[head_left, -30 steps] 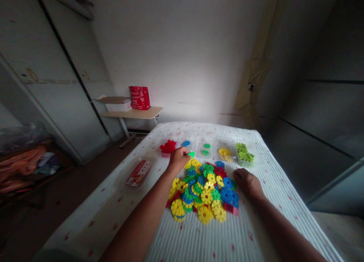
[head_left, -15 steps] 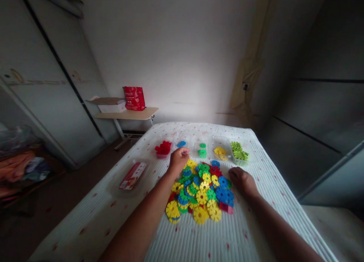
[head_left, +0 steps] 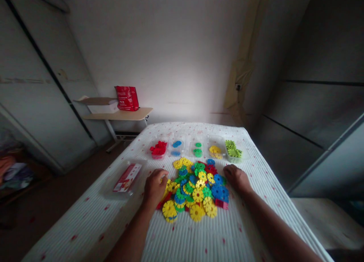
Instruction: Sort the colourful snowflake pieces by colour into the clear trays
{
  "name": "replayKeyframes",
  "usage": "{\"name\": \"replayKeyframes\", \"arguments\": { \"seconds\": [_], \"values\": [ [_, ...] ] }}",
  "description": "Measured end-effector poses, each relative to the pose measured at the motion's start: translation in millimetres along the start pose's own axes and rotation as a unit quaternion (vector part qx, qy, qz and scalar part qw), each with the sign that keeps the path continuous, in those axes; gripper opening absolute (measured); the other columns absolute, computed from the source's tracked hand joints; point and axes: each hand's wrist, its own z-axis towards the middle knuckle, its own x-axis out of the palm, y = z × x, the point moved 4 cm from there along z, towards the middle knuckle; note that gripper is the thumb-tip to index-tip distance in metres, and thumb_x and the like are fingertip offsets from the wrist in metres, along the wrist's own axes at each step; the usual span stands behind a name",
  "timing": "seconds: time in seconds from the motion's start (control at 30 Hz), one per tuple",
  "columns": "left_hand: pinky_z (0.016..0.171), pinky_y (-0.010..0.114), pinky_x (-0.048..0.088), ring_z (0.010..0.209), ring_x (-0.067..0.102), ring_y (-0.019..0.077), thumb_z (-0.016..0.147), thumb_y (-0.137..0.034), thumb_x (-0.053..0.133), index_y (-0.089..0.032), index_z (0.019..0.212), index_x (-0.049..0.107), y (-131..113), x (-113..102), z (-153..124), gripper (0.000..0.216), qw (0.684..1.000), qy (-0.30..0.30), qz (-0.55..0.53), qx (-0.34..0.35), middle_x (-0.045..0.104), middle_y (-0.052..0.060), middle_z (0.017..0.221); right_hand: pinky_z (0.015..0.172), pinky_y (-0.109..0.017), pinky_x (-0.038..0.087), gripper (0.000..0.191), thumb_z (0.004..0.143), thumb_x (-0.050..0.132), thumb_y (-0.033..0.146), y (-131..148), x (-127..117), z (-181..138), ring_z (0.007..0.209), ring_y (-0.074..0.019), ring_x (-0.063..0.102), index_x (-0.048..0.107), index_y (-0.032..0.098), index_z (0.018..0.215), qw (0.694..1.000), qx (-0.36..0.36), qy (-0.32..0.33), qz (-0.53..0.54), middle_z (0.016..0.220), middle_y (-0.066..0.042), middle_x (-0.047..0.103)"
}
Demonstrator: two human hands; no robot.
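A heap of flower-shaped plastic discs (head_left: 200,184) in yellow, green, blue and red lies on the striped bed cover (head_left: 187,243). At the heap's left edge is my left hand (head_left: 155,186), fingers curled in beside yellow discs; whatever they may hold is hidden. My right hand (head_left: 236,177) rests closed on the cover just right of the heap, its palm turned out of sight. Beyond the heap stand clear tubs of red pieces (head_left: 158,149), blue discs (head_left: 176,144), green discs (head_left: 197,152), yellow discs (head_left: 215,151) and lime-green pieces (head_left: 233,150).
Left of my left hand lies a clear plastic tub or lid (head_left: 106,188) with a red-and-white label (head_left: 127,177). A small side table (head_left: 133,114) past the bed's far left corner carries a red bag (head_left: 127,98) and a white box (head_left: 102,107). Cabinets (head_left: 321,114) stand on the right.
My left hand has come back from beside the blue-disc tub to the heap's left edge. Two blue spots now show in that tub. My right hand stays beside the heap; the view has shifted slightly.
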Motion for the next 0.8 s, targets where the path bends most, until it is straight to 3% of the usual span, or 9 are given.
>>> {"name": "replayKeyframes", "arguments": {
  "seconds": [0.37, 0.8],
  "values": [
    [0.077, 0.029, 0.046, 0.084, 0.059, 0.0175, 0.070, -0.023, 0.046, -0.018, 0.079, 0.062, 7.0, 2.0, 0.3, 0.019, 0.995, 0.004, -0.086, -0.042, 0.065, 0.005, 0.085, 0.066, -0.022, 0.038, 0.027, 0.084, 0.037, 0.026, -2.9, 0.7, 1.5, 0.076, -0.0141, 0.058, 0.063, 0.020, 0.083, 1.000, 0.005, 0.000, 0.013, 0.085, -0.005, 0.064],
    [0.074, 0.028, 0.047, 0.080, 0.060, 0.0171, 0.069, -0.025, 0.045, -0.018, 0.079, 0.063, 12.4, 2.6, 0.2, 0.021, 0.990, 0.006, -0.133, -0.045, 0.065, 0.004, 0.082, 0.065, -0.021, 0.037, 0.027, 0.084, 0.037, 0.024, -0.9, -0.2, 1.7, 0.076, -0.0142, 0.058, 0.063, 0.019, 0.081, 1.000, 0.008, 0.003, -0.008, 0.084, -0.005, 0.064]
  ]
}}
